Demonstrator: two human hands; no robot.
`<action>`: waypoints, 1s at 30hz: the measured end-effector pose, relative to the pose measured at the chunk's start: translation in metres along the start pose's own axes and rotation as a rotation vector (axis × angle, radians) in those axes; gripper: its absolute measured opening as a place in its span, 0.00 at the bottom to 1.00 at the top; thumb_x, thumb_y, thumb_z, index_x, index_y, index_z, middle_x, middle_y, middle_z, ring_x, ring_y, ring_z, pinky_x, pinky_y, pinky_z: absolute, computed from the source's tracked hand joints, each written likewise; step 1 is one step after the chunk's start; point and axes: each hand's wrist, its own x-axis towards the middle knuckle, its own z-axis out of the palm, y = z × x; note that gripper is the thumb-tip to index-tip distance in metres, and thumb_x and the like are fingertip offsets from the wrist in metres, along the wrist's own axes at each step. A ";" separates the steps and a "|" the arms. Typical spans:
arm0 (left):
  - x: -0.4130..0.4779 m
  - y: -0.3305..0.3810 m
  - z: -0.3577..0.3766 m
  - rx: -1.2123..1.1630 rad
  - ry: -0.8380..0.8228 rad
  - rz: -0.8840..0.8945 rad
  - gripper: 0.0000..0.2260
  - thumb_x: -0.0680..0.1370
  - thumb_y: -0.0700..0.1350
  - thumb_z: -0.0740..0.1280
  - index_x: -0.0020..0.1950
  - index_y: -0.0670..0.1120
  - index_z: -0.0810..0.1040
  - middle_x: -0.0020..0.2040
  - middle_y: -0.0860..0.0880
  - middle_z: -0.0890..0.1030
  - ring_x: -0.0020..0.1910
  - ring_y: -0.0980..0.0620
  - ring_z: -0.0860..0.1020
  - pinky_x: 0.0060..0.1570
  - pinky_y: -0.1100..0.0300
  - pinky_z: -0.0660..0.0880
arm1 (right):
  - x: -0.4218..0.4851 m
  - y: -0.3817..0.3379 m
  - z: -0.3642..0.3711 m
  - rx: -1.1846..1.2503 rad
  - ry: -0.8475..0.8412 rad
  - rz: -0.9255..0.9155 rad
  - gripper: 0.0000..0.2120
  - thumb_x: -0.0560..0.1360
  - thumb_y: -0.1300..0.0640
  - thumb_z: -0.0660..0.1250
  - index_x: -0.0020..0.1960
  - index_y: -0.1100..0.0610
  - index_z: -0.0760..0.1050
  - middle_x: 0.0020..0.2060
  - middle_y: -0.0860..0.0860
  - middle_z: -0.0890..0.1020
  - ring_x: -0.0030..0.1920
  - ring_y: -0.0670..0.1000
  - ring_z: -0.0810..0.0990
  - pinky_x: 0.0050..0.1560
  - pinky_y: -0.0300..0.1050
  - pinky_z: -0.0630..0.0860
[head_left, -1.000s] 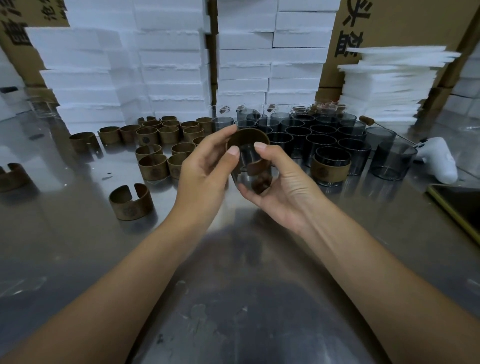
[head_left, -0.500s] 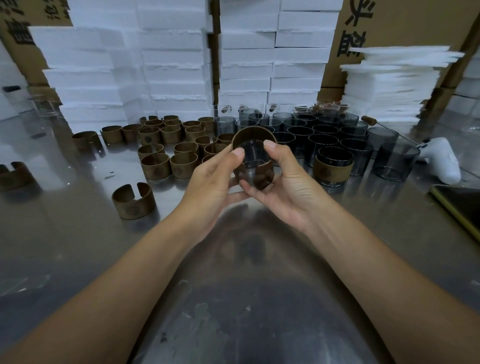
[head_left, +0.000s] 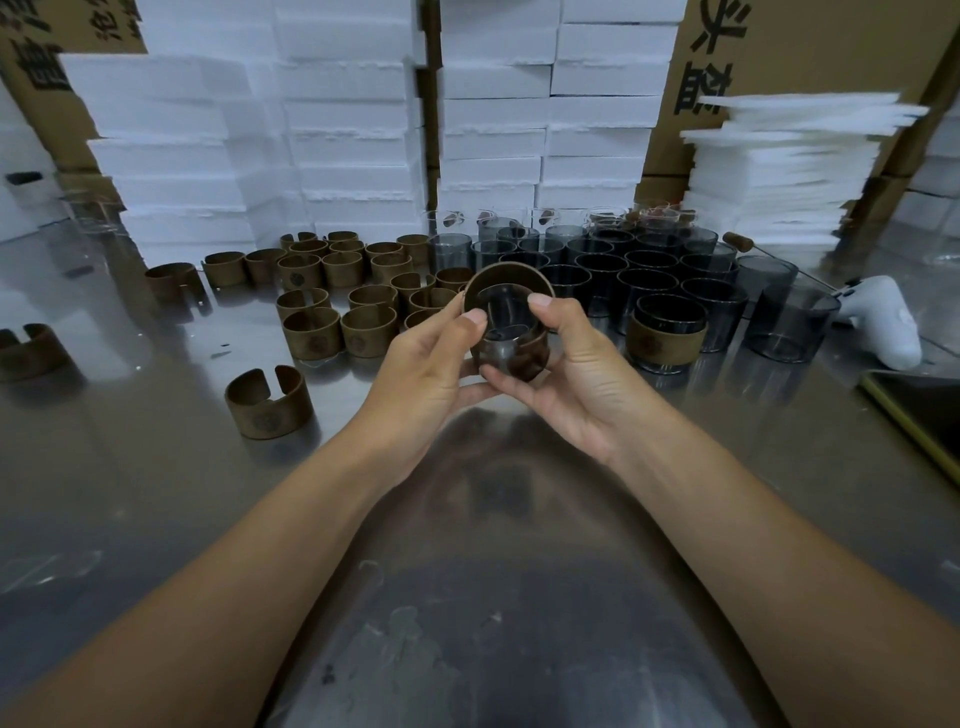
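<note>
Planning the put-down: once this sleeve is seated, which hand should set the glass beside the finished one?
Probably the right. The right hand holds the glass on the side facing the finished glass, which stands just right of it; the left hand sits nearer the loose sleeves.

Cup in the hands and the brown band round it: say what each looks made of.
Glass cup: tinted grey glass, glossy; see-through, with highlights. Brown band: likely leather or imitation leather, possibly stiff card, matte; dull brown, and the loose split bands on the table carry a stamped round mark.
</note>
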 end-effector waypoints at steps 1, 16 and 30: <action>0.000 0.000 -0.001 0.009 0.009 0.001 0.11 0.76 0.51 0.61 0.50 0.54 0.82 0.44 0.52 0.85 0.47 0.54 0.83 0.42 0.63 0.79 | 0.000 0.000 0.000 -0.001 0.001 -0.001 0.11 0.72 0.55 0.68 0.54 0.53 0.79 0.55 0.59 0.82 0.52 0.56 0.84 0.45 0.47 0.81; 0.000 0.001 -0.005 0.013 0.070 0.015 0.11 0.81 0.47 0.60 0.53 0.50 0.82 0.49 0.47 0.85 0.47 0.48 0.84 0.42 0.58 0.80 | 0.002 0.001 -0.001 0.003 0.007 -0.023 0.05 0.67 0.54 0.72 0.42 0.51 0.85 0.48 0.58 0.85 0.49 0.56 0.85 0.41 0.49 0.81; 0.006 -0.002 -0.009 -0.134 0.133 -0.014 0.12 0.75 0.47 0.68 0.57 0.44 0.80 0.51 0.46 0.85 0.51 0.49 0.83 0.47 0.62 0.78 | -0.001 -0.002 0.008 0.029 0.032 -0.045 0.23 0.62 0.45 0.71 0.50 0.59 0.78 0.39 0.53 0.86 0.43 0.50 0.86 0.39 0.45 0.82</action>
